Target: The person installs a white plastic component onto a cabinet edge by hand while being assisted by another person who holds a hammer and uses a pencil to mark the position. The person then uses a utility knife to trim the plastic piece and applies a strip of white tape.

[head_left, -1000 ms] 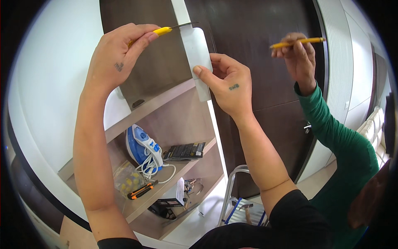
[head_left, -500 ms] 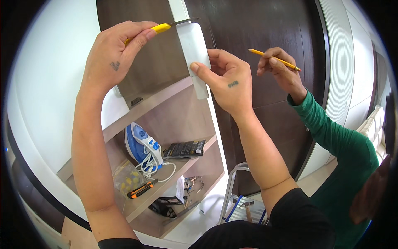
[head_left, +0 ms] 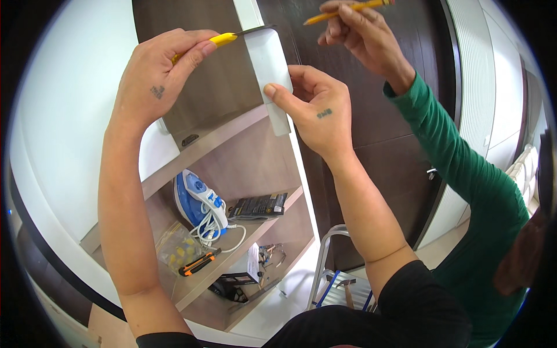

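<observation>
My left hand (head_left: 162, 72) is closed round the yellow handle of a utility knife (head_left: 223, 40). Its dark blade points right, along the top edge of a white, flat, rounded-cornered piece (head_left: 268, 64). That piece lies upright against the white front edge of the shelf unit. My right hand (head_left: 319, 107) grips its right side, thumb on the front face and fingers behind. To the right, a co-worker's hand (head_left: 365, 35) in a green sleeve holds a yellow pencil (head_left: 342, 13), its tip toward the white edge.
Shelves below hold a blue-and-white iron (head_left: 200, 203), a black packet (head_left: 258, 207), an orange-and-black cutter (head_left: 199, 263) and a clear bag (head_left: 177, 249). A stepladder (head_left: 348, 287) with a hammer on it stands by the dark door (head_left: 371, 168). The co-worker's arm (head_left: 458, 168) is close at right.
The co-worker's hand with the pencil has risen and moved left, nearer the top of the white piece. My hands and the knife have stayed nearly in place.
</observation>
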A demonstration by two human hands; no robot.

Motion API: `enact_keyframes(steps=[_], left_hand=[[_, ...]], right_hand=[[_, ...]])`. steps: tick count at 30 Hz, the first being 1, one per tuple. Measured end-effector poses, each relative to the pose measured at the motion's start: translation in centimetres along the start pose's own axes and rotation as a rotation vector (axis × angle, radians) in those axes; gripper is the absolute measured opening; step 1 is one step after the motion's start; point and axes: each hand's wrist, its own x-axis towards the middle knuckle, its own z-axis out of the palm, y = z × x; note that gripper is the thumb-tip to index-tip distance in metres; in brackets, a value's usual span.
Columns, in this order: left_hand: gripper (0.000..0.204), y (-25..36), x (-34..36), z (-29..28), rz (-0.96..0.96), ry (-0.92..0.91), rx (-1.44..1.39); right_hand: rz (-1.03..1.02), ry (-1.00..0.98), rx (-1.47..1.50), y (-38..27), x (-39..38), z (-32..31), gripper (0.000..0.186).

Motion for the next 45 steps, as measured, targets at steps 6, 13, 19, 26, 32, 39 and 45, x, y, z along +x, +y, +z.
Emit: enact_keyframes(steps=[6, 13, 19, 26, 32, 39, 45], left_hand=[[0.028, 0.1, 0.5, 0.4, 0.042, 0.011, -0.04], [0.026, 0.1, 0.2, 0.3, 0.047, 0.025, -0.042], [0.025, 0.1, 0.3, 0.4, 0.048, 0.027, -0.02], [0.025, 0.8, 0.4, 0.2, 0.007, 0.023, -0.005], [0.025, 0.9, 0.3, 0.4, -0.006, 0.023, 0.011], [0.024, 0.7, 0.2, 0.4, 0.011, 0.033, -0.021], [0.024, 0.4, 0.1, 0.4, 0.025, 0.036, -0.016]], right_hand=[[0.003, 0.008, -0.033, -0.6, 0.0, -0.7, 0.031], [-0.013, 0.003, -0.035, -0.2, 0.1, -0.5, 0.032], [0.03, 0.003, -0.008, -0.5, 0.1, -0.5, 0.032], [0.03, 0.009, -0.032, -0.4, 0.1, -0.6, 0.031], [0.059, 0.002, -0.032, -0.5, 0.0, -0.6, 0.032], [0.041, 0.013, -0.093, -1.2, 0.0, -0.6, 0.032], [-0.003, 0.036, -0.095, -0.9, -0.2, -0.1, 0.032]])
